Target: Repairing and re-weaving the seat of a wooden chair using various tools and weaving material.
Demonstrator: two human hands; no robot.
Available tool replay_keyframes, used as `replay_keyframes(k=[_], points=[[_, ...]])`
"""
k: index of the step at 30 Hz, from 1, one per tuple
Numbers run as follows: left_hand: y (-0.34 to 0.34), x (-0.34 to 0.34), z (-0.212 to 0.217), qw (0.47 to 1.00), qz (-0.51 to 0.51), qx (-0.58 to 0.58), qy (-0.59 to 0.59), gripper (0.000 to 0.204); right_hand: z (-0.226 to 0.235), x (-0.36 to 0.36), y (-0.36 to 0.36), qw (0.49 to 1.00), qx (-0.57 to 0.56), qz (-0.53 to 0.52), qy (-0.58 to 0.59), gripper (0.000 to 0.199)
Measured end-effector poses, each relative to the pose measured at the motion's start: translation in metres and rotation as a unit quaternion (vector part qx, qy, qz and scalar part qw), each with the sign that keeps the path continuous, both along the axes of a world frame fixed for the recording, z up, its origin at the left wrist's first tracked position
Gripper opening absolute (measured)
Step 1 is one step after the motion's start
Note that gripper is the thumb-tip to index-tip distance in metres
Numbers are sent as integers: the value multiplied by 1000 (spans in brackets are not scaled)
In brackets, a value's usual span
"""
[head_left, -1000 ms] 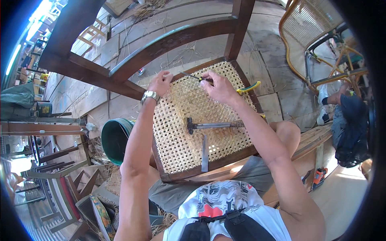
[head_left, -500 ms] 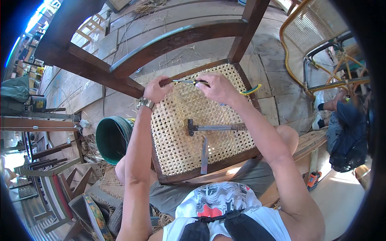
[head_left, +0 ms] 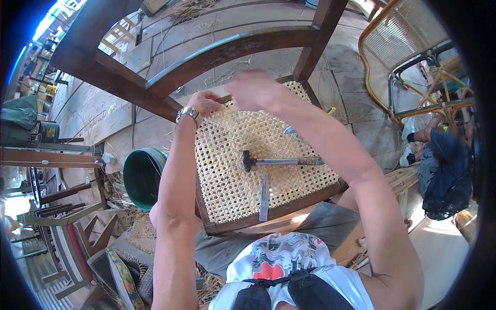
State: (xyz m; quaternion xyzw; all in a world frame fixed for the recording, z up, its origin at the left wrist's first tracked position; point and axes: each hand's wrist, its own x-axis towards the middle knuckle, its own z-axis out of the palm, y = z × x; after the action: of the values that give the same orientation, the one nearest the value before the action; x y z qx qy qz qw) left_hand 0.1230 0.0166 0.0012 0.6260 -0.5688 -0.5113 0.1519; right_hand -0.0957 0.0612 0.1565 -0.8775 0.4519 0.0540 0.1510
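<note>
Wide, weathered grey boards make up the floor [head_left: 343, 59], strewn with loose straw [head_left: 199, 14] toward its far edge, where a small pale wooden frame [head_left: 118, 35] stands near the far left corner. By its right edge is a chair with a curved rattan frame [head_left: 365, 67] and a woven panel [head_left: 400, 36], while a pale, smooth surface [head_left: 439, 245] at the near right corner catches a bright patch of light. Along the left edge run a brown beam [head_left: 51, 157] and piled wooden furniture frames [head_left: 70, 219], with ridged sheeting [head_left: 39, 276] nearest the corner and white-blue glare [head_left: 44, 26] farther up.
</note>
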Motion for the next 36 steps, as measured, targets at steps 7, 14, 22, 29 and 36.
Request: replay_keyframes(k=[7,14,22,29,36], points=[[32,-14,-66,823,-21,-560,-99,24,-23,98,-39,998,-16,-27,59,34],[58,-5,-24,913,54,-397,-73,19,-13,-15,71,948,-125,-40,-292,74],[63,-34,-10,892,41,-426,-147,21,-93,-131,177,982,-56,-45,-176,25],[58,-26,-14,902,44,-389,-181,26,-13,-81,155,958,-52,-57,-275,22],[60,-35,0,915,30,-364,-169,29,-1,-57,114,931,-231,-46,-280,44]])
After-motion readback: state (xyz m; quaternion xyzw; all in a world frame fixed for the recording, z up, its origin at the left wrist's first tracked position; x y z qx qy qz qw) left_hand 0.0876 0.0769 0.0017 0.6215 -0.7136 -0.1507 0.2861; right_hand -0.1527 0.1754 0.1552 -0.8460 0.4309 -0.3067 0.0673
